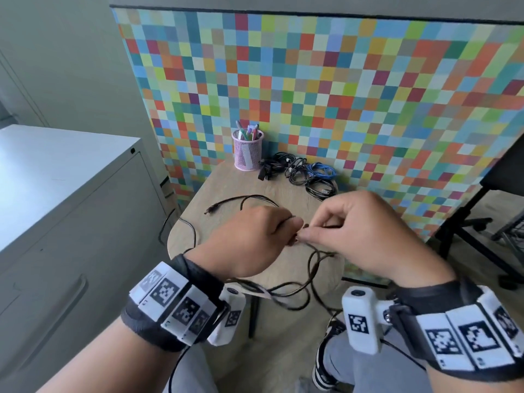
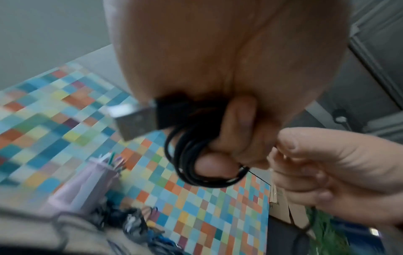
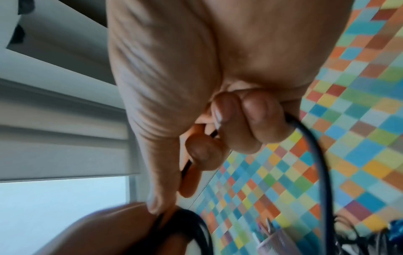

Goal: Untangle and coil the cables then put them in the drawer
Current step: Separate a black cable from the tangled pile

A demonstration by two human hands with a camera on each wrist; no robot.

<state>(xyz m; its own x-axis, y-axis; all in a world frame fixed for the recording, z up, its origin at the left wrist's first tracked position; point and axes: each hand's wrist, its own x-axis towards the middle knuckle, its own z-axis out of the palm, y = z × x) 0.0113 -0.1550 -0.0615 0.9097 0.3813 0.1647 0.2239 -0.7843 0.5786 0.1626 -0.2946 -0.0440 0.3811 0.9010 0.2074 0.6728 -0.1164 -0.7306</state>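
Both hands point(image 1: 249, 239) point(image 1: 365, 236) pinch black cable point(image 2: 196, 155); only left wrist view, blurred, shows seemingly coiled loops.

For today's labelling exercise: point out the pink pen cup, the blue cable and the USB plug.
pink pen cup point(image 1: 247, 154), head view, on its mesh wall.
blue cable point(image 1: 323, 171), head view, on the middle of its bundle.
USB plug point(image 2: 136, 121), left wrist view, on its metal shell.
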